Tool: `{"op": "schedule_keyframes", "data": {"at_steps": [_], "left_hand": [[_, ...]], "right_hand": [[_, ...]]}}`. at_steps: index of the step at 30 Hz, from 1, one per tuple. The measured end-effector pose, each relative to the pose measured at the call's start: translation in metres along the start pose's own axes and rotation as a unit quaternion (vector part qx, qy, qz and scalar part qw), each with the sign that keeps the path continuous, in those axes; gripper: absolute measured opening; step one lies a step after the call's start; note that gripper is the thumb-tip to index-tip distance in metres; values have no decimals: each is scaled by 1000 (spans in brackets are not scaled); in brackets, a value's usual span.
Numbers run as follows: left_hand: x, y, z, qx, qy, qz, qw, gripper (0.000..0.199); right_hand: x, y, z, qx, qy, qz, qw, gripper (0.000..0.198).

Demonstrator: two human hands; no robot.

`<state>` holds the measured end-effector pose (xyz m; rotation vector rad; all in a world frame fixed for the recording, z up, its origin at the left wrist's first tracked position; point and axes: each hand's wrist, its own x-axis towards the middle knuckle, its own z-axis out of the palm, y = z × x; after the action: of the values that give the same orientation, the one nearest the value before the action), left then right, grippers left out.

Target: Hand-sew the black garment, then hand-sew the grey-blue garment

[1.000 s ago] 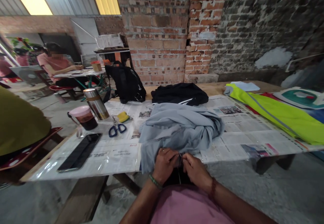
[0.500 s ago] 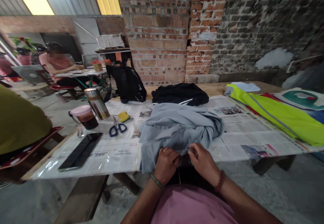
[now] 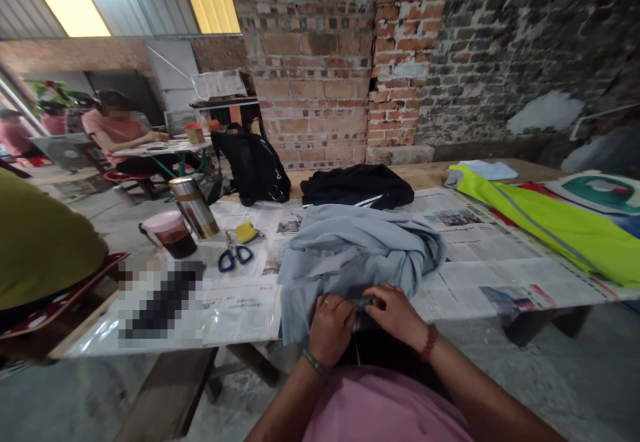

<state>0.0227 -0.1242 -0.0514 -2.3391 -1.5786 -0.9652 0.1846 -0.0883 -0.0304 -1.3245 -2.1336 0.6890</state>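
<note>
At the near side, I see left hand [image 3: 331, 329] pinching grey cloth [image 3: 350, 239]; right hand [image 3: 395, 312] sits farther from left than a second ago, can't tell its grip.

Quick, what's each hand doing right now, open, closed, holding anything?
Left hand: closed, fingers curled on the near edge of the grey cloth.
Right hand: fingers bent at the cloth's edge; whether it grips anything cannot be told.

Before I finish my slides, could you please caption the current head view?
Both hands at the near edge of rumpled grey cloth, blue-handled scissors on the newspaper-covered table.
</note>
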Motion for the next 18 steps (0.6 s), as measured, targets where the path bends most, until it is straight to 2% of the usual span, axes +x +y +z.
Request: {"op": "schedule_keyframes", "data": {"at_steps": [3,12,18], "left_hand": [[1,1,-1,1,-3,2,1000,15],[1,1,-3,8,-14,-12,1000,13],[6,3,-9,20,-44,-18,999,15]], "right_hand": [[-1,-2,0,12,1,-10,1000,21],[5,-3,20,86,61,-25,994,17],[12,-5,18,217,63,65,972,21]]}}
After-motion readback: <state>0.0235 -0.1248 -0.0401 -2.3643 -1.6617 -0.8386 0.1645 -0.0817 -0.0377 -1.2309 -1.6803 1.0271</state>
